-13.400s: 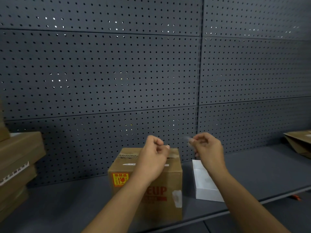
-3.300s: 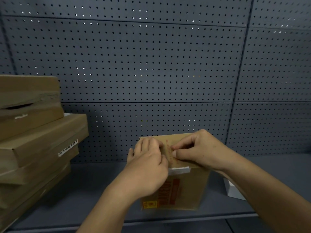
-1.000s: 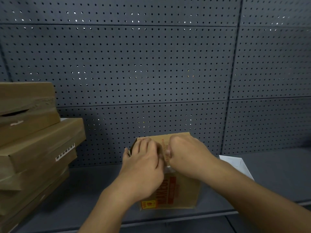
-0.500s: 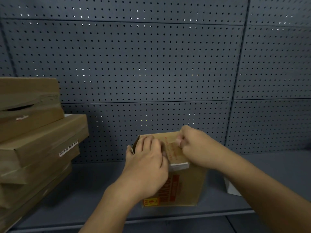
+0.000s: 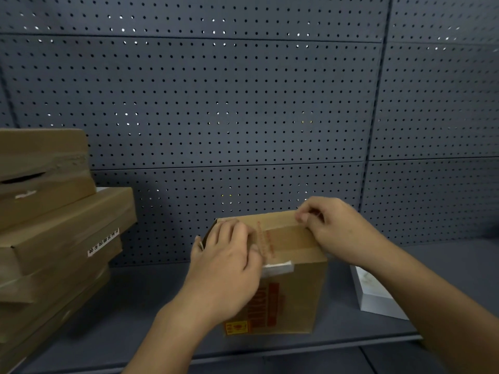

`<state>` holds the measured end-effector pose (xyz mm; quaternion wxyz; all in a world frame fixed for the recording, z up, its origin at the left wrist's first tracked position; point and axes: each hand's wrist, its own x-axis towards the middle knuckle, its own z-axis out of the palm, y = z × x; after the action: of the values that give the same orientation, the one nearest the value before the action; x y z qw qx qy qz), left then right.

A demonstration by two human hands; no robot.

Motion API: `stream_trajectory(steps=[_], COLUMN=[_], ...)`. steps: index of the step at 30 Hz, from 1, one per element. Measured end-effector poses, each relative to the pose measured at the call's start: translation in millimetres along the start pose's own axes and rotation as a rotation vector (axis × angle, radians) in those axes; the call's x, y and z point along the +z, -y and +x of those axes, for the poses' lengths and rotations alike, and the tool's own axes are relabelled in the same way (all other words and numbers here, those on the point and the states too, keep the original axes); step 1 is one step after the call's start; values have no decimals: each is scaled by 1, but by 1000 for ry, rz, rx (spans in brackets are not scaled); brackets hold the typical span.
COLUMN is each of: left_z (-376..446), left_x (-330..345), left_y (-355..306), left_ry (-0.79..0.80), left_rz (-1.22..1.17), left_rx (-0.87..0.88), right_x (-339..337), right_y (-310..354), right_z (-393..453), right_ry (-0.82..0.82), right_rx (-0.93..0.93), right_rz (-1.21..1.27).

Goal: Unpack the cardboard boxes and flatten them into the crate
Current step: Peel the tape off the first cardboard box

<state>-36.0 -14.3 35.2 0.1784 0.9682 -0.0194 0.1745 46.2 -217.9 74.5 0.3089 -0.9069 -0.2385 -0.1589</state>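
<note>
A brown cardboard box (image 5: pixel 286 290) with red print stands near the front edge of a dark grey shelf (image 5: pixel 121 300). The left hand (image 5: pixel 226 268) lies flat over the box's top left part, fingers straight and close together, covering that corner and part of the red lettering on the front. The right hand (image 5: pixel 334 228) is at the box's far right top edge, thumb and forefinger pinched on something thin there; what it holds is too blurred to tell, perhaps the clear tape (image 5: pixel 280 238) running across the top. To the box's right a white carton (image 5: pixel 375 295) lies partly hidden behind the right forearm. Left of the box, a stack of flat cardboard boxes (image 5: pixel 54 230) is cut off by the frame. Behind the box stands a perforated panel (image 5: pixel 216 103).
</note>
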Motion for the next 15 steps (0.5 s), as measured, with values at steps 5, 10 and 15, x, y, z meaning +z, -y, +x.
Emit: stream_trajectory(steps=[5, 10, 15], left_z=[2, -2, -6], left_x=[-3, -4, -4], left_y=[-3, -4, -8], left_ry=[93, 111, 129], left_rz=[112, 234, 290], left_rx=[29, 44, 31], right_x=[-6, -8, -10], right_y=[-17, -17, -12], right_z=[3, 8, 8], right_ry=[45, 93, 64], right_rx=[-46, -97, -60], right_rz=[68, -4, -52])
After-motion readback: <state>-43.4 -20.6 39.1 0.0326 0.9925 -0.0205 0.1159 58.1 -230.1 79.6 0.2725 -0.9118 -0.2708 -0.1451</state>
